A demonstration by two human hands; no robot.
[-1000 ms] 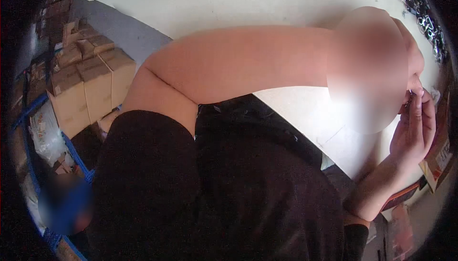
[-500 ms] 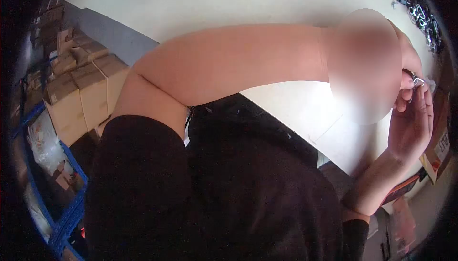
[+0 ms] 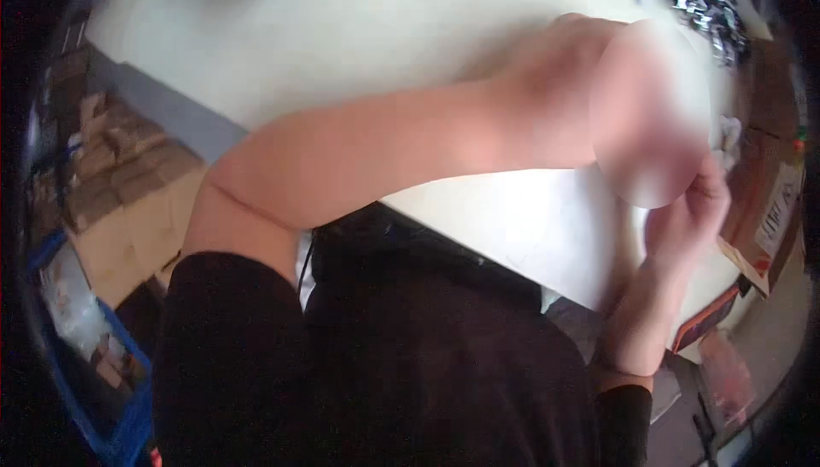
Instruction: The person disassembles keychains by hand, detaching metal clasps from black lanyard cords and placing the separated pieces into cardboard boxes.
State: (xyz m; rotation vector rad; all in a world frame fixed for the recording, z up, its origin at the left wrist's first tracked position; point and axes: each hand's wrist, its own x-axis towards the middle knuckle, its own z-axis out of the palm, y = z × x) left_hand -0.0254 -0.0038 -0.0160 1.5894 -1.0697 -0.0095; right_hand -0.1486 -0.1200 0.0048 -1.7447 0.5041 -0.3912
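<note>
Clearly, both hands come together right of center, over the white table. The left arm stretches across the frame from the left, and the left hand runs into a blurred oval patch that hides its fingers, so I cannot tell whether they are open, closed or gripping something. The right hand rises from the lower right, its fingers bent and their upper part meeting the edge of the same patch; whether they pinch anything cannot be made out. Any item between the hands is hidden there too.

Nearest to them among the loose goods is a heap of small shiny metal pieces, on the table at the upper right of the frame. Cardboard boxes stand at the left, above a clear plastic bag beside blue edging. At the right edge sits a carton with printed lettering, and below it lies a dark case with an orange edge, near a reddish plastic bag.
</note>
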